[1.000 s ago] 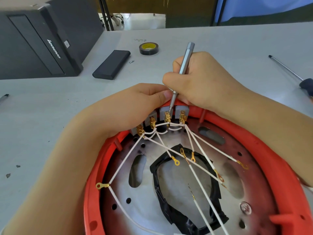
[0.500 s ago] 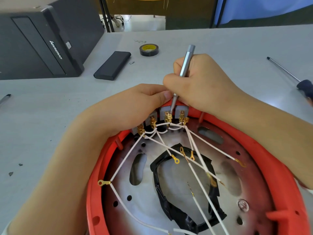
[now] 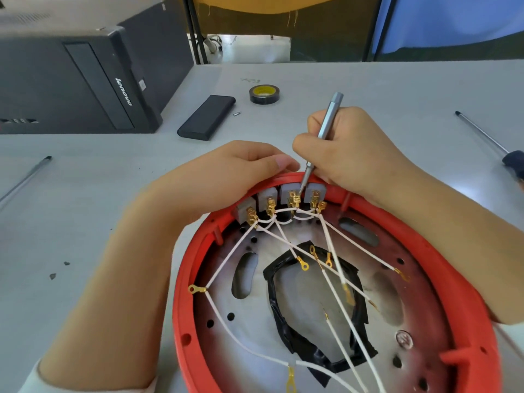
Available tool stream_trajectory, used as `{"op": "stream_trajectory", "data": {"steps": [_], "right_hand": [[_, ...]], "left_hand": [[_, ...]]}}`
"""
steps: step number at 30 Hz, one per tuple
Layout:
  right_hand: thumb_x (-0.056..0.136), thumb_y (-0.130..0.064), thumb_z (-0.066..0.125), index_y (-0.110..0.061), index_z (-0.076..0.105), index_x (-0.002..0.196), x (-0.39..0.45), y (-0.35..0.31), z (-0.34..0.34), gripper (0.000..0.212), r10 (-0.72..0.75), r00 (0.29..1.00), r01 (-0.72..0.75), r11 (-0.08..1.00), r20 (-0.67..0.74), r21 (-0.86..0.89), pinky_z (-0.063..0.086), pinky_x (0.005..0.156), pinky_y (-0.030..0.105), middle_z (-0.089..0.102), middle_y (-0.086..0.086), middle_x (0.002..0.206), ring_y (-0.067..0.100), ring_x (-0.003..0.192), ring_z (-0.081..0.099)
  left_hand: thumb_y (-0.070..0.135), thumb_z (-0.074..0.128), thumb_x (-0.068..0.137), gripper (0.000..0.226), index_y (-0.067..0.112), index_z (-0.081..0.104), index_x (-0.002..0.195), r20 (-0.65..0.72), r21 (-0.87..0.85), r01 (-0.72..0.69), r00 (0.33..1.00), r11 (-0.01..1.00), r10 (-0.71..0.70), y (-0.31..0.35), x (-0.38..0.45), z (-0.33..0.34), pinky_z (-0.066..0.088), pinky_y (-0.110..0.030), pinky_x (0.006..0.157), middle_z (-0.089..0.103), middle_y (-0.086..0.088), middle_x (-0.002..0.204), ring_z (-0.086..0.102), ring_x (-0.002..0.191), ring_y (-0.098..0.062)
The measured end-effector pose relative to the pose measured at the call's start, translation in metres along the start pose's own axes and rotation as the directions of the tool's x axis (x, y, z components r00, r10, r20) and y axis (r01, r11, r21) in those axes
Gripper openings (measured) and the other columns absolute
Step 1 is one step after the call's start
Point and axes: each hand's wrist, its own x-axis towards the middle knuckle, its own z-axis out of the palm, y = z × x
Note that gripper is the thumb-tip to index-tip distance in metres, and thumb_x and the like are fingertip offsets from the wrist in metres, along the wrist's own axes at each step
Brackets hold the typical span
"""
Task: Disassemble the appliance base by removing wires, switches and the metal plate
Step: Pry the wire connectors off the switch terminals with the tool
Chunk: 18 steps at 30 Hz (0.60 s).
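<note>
1. The round red plastic appliance base (image 3: 465,290) sits at the near edge of the grey bench (image 3: 368,86), open side up, with the perforated metal plate (image 3: 309,296) inside.
2. The right hand (image 3: 354,148) pinches a slim silver screwdriver (image 3: 326,123); its tip is on a brass terminal of the third of four grey switches (image 3: 289,194) at the base's far rim.
3. The left hand (image 3: 226,177) curls over that rim beside the switches, gripping it.
4. White wires (image 3: 334,251) with gold ring lugs fan out from the switches across the plate.
5. Toward the far edge: black tape roll (image 3: 264,94), black rectangular case (image 3: 207,117), and a black computer tower (image 3: 76,83) at the far left corner.
</note>
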Motion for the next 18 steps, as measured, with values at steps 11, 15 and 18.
{"op": "stream_trajectory", "data": {"steps": [11, 15, 18], "right_hand": [[0.089, -0.016, 0.059, -0.011, 0.042, 0.057, -0.016, -0.012, -0.018, 0.036, 0.075, 0.996, -0.078, 0.995, 0.055, 0.058, 0.027, 0.032, 0.012, 0.042, -0.003, 0.033, 0.006, 0.026, 0.034], [0.089, -0.019, 0.061, -0.009, 0.049, 0.063, -0.012, -0.023, -0.023, 0.031, 0.024, 0.998, -0.027, 0.999, 0.051, 0.046, 0.029, 0.034, 0.009, 0.048, -0.002, 0.036, 0.006, 0.026, 0.039], [0.087, -0.015, 0.062, -0.009, 0.049, 0.062, -0.009, -0.021, -0.013, 0.03, 0.003, 1.0, -0.004, 1.0, 0.016, 0.026, 0.033, 0.038, 0.01, 0.05, -0.004, 0.037, 0.005, 0.03, 0.043]], "left_hand": [[0.04, 0.033, 0.101, 0.035, 0.034, 0.067, 0.106, 0.019, 0.006, 0.014, 1.0, 1.0, -0.014, -0.001, -0.005, 0.013, 0.048, -0.046, 0.095, 0.072, 0.008, 0.1, 0.067, 0.098, -0.016], [0.042, 0.035, 0.101, 0.034, 0.032, 0.067, 0.109, 0.083, -0.008, 0.002, 0.997, 1.0, -0.001, 0.003, 0.008, 0.015, 0.044, -0.037, 0.1, 0.071, 0.009, 0.107, 0.065, 0.104, -0.013], [0.042, 0.037, 0.1, 0.031, 0.037, 0.067, 0.103, 0.075, -0.023, -0.027, 0.997, 0.999, 0.029, 0.001, 0.013, 0.015, 0.04, -0.03, 0.103, 0.069, 0.019, 0.106, 0.061, 0.104, 0.002]]}}
